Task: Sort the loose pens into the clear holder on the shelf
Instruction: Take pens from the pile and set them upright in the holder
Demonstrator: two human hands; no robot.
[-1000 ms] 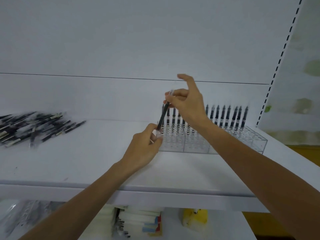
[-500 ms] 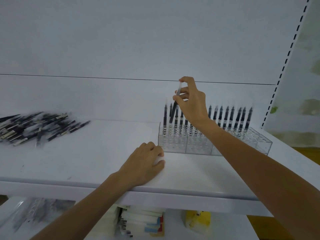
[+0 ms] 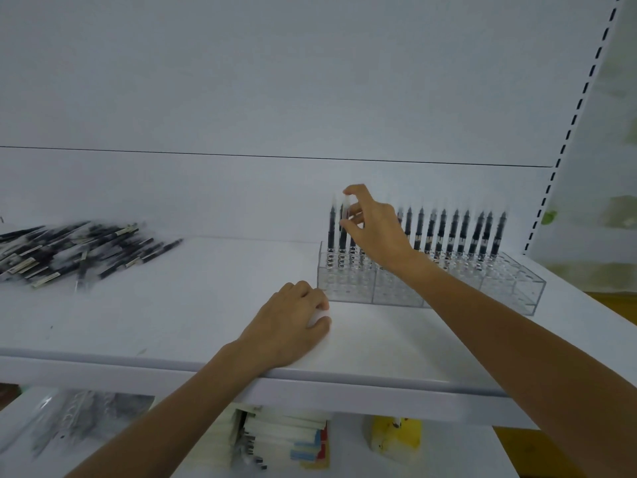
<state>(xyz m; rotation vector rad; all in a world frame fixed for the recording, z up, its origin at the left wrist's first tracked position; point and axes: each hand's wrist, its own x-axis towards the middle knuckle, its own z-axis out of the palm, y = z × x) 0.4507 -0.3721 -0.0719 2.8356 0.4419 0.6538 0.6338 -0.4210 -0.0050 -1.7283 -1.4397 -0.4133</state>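
A clear holder (image 3: 510, 288) with many round slots stands on the white shelf (image 3: 172, 312) at the right. Several black pens (image 3: 458, 232) stand upright along its back row. My right hand (image 3: 375, 232) pinches the clear top of one upright pen (image 3: 343, 232) that sits in a slot near the holder's left end. My left hand (image 3: 293, 326) rests on the shelf in front of the holder's left corner, fingers curled under; whether it holds anything is hidden. A heap of loose black pens (image 3: 72, 250) lies at the shelf's far left.
The shelf's front edge (image 3: 344, 377) runs under my left wrist. On the lower shelf lie bagged goods (image 3: 76, 419), stacked white packets (image 3: 275, 439) and a yellow pack (image 3: 396, 436). A slotted upright (image 3: 568, 132) borders the shelf on the right.
My right hand lowered the pen from a tilt above the holder into a slot at its left end. My left hand let go of the pen's tip and dropped onto the shelf.
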